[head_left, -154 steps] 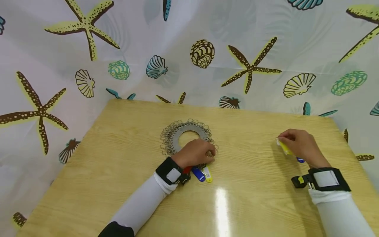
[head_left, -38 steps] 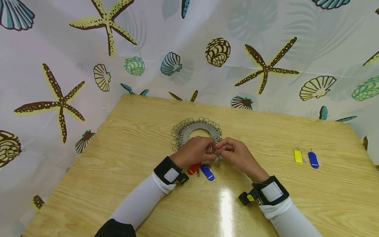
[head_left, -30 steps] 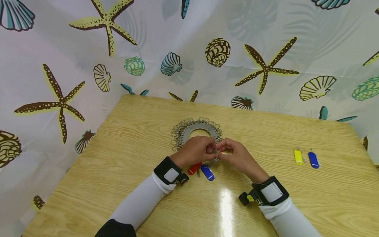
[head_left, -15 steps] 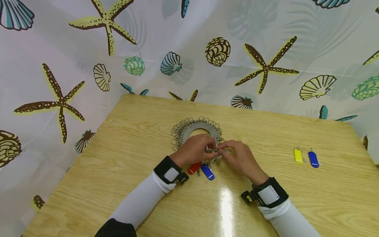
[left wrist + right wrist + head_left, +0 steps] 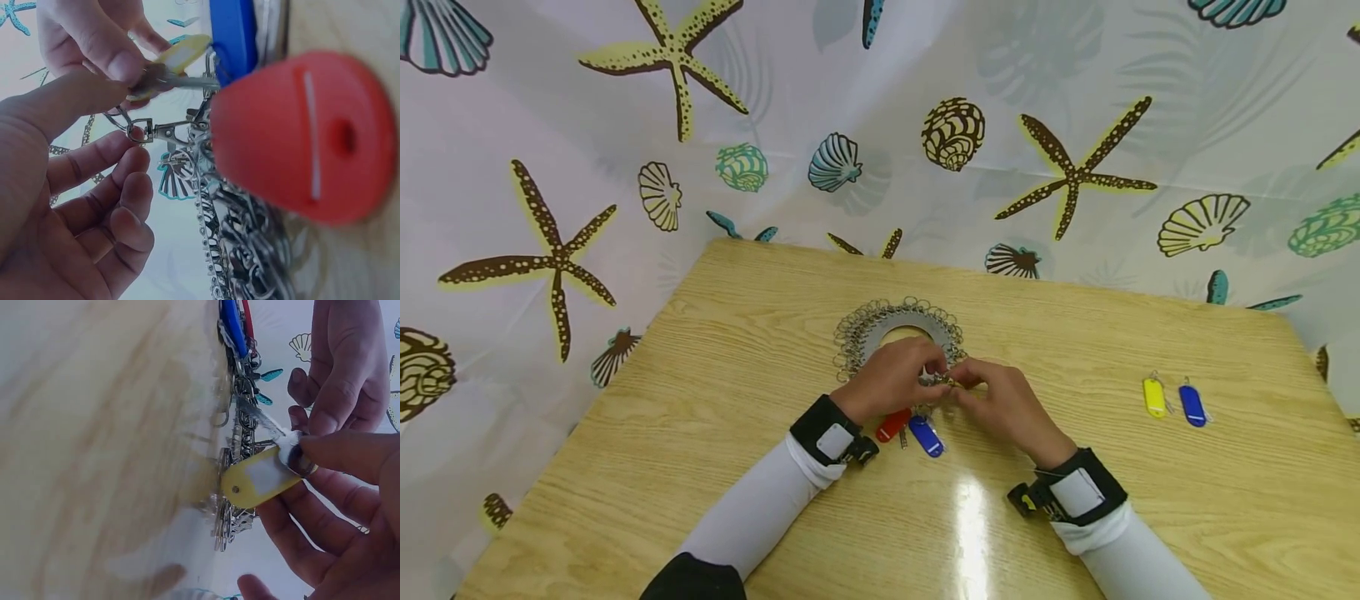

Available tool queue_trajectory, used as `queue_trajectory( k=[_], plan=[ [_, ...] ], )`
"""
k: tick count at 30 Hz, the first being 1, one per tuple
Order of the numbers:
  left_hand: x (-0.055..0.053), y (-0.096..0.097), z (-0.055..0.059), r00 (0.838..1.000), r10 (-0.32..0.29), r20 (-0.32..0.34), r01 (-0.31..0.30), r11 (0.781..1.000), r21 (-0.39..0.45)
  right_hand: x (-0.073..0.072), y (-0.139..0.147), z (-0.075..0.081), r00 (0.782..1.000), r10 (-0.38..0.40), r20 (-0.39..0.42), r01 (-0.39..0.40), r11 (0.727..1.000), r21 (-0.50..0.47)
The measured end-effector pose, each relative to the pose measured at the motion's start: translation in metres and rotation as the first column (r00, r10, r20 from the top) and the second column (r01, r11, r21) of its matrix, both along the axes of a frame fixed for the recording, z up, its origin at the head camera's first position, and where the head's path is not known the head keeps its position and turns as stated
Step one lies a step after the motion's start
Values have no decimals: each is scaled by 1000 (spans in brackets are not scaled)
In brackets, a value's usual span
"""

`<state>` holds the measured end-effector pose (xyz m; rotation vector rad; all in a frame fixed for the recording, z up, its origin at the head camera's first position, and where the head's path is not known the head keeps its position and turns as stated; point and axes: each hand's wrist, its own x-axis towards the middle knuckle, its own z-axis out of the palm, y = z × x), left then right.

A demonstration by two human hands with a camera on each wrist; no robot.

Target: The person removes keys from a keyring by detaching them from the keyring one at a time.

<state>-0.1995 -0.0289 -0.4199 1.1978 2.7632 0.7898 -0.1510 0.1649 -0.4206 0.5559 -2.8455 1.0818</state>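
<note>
Left fingers (image 5: 92, 157), nine o'clock, pinch a silver metal ring (image 5: 130, 130); right fingers (image 5: 307, 530), a yellow oval plastic tag (image 5: 259, 479), likely light, best edge-held.

white glare (image 5: 972, 533) streaks the bright tabletop (image 5: 880, 533); the key (image 5: 187, 82) and red tag (image 5: 269, 140) look soft in the left wrist view.

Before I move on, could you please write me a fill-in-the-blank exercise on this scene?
The held tag in the right grip is ____.
The tag nearest the left wrist strap is ____.
Far right on the table, the yellow tag lies beside a ____ one.
Missing words: yellow; red; blue.
</note>
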Motion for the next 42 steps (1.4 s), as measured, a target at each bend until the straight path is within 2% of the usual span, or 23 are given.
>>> queue_trajectory(
  k=[4,11,18,28,42],
  plan=[
    [-1,0,0,1000,0,-1,0,1000,5,-1,2,1,1000,1,-7,-1,999,-49],
    [-2,0,-2,998,-29,57,27,998,52,-2,3,5,1000,15,-23,-18,994,-112],
    [-3,1,-3,994,-67,85,61,995,76,-2,4,4,1000,11,18,-8,986,-168],
    [-3,0,-3,996,-84,28,80,990,115,-5,6,7,997,6,74,8,982,-190],
    [-5,0,-4,997,-73,-12,74,990,119,-7,6,6,1000,4,8,-3,986,-168]
  ],
)
